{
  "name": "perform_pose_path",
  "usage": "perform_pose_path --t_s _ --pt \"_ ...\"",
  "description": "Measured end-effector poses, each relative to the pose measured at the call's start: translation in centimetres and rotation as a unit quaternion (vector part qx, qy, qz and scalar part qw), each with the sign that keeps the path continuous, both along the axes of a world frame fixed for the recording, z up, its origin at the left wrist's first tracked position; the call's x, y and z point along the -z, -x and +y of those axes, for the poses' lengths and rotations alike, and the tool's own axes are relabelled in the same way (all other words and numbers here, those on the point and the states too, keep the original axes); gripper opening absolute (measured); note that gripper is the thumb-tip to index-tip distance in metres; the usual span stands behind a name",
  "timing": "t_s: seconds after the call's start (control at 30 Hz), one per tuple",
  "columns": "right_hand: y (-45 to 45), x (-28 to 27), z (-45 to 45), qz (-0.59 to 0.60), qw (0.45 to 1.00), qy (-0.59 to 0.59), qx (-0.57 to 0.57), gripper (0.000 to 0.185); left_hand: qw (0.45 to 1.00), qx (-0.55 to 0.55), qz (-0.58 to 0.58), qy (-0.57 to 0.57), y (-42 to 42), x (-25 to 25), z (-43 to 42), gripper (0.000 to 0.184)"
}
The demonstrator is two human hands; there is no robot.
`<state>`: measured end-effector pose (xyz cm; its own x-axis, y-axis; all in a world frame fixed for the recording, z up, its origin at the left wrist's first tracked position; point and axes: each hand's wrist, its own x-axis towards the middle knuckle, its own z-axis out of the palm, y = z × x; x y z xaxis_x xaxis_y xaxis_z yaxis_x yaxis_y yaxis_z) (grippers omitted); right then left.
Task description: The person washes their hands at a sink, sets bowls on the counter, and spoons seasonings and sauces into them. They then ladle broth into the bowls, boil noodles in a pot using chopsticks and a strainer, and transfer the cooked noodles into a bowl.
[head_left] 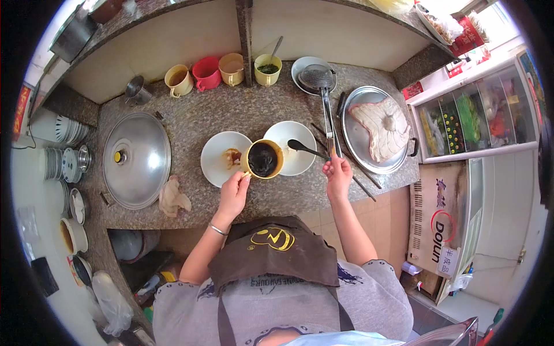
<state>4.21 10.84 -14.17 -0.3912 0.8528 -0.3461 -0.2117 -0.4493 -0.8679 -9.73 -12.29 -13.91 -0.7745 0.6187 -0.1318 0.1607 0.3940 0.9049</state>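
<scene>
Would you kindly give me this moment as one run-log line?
left hand: holding yellow mug, dark contents | right hand: holding black spoon, head over right bowl | left bowl: brown substance inside

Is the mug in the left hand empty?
No: dark contents show through the open mouth of the yellow mug. How full, I cannot tell.

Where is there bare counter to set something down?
Between the round silver metal lid and the left round white bowl; also behind that bowl, up to the round red cup. It's crowded rightward, where thin dark sticks and a metal mesh strainer lie beside the cloth-draped silver lid.
</scene>
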Motion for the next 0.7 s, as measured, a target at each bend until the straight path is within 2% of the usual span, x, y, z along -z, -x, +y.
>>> perform_pose_path --t_s 0.07,0.1,0.17,0.2,0.27,0.4,0.43,0.5,0.6,0.63,0.7 --pt "-0.5 0.6 0.5 -0.048 0.993 -0.107 -0.007 0.016 1.000 0.007 -0.016 0.025 0.3 0.1 -0.2 0.019" --pt "-0.7 0.7 0.6 -0.048 0.993 -0.107 -0.007 0.016 1.000 0.007 -0.016 0.026 0.3 0.2 -0.2 0.019" --pt "-0.9 0.7 0.6 -0.094 0.960 -0.259 -0.045 0.012 1.000 0.003 -0.013 0.009 0.6 0.8 -0.2 0.019" --pt "-0.9 0.5 0.5 -0.093 0.960 -0.259 -0.047 0.012 1.000 0.001 -0.012 0.009 0.8 1.1 -0.3 0.019" --pt "-0.5 -0.9 0.0 -0.100 0.928 -0.351 -0.077 0.008 0.999 0.000 -0.030 0.014 1.4 1.2 -0.3 0.020" --pt "3.1 -3.1 -2.1 -0.026 0.942 -0.295 -0.158 0.005 0.999 -0.002 -0.050 -0.016 3.2 0.3 -0.6 0.020" --pt "4.6 -3.4 -2.8 -0.021 0.940 -0.301 -0.161 0.005 0.995 -0.020 -0.080 -0.057 3.7 0.5 -0.8 0.020" --pt "7.8 -4.2 -4.0 -0.072 0.894 -0.314 -0.312 0.011 0.988 -0.041 -0.104 -0.104 5.1 0.6 -1.5 0.021" --pt "13.7 -4.0 -2.1 -0.094 0.864 -0.348 -0.352 0.017 0.976 -0.052 -0.165 -0.132 8.5 0.3 -3.6 0.019" --pt "16.5 -4.1 -0.6 -0.101 0.874 -0.349 -0.323 0.019 0.976 -0.055 -0.157 -0.140 9.7 0.3 -4.3 0.019" --pt "22.5 -2.2 4.1 -0.151 0.848 -0.433 -0.268 0.020 0.964 -0.109 -0.181 -0.160 12.1 0.3 -5.8 0.018"
